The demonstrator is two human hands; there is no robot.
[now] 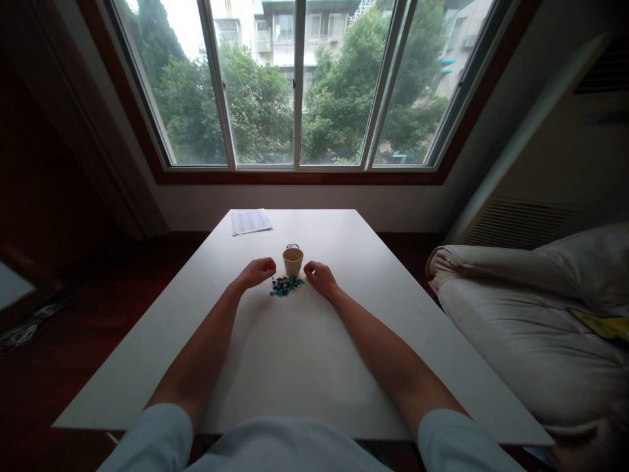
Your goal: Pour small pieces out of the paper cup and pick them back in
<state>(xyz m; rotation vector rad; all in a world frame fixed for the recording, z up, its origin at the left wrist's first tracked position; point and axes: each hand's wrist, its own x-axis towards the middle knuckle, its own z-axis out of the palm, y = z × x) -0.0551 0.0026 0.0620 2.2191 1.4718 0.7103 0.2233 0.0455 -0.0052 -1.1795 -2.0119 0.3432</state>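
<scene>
A light tan paper cup (293, 263) stands upright near the middle of the white table, its mouth facing up. Just in front of it lies a loose pile of small beads or pieces (285, 286) in blue, green, yellow and dark colours. To the left of the cup is my left hand (258, 273), fingers curled and closed. On the cup's other side my right hand (322, 278) rests low over the table near the pile, its fingers also bent together. Whatever either hand may hold is too small to make out. Behind the cup, a thin dark loop (293, 246) partly shows.
Printed papers (251, 221) lie at the far left corner of the white table (295, 367). Beyond the table is a wide window (295, 98). A padded light-coloured sofa or bedding (521, 308) stands to the right, and cables (24, 331) lie on the floor at left.
</scene>
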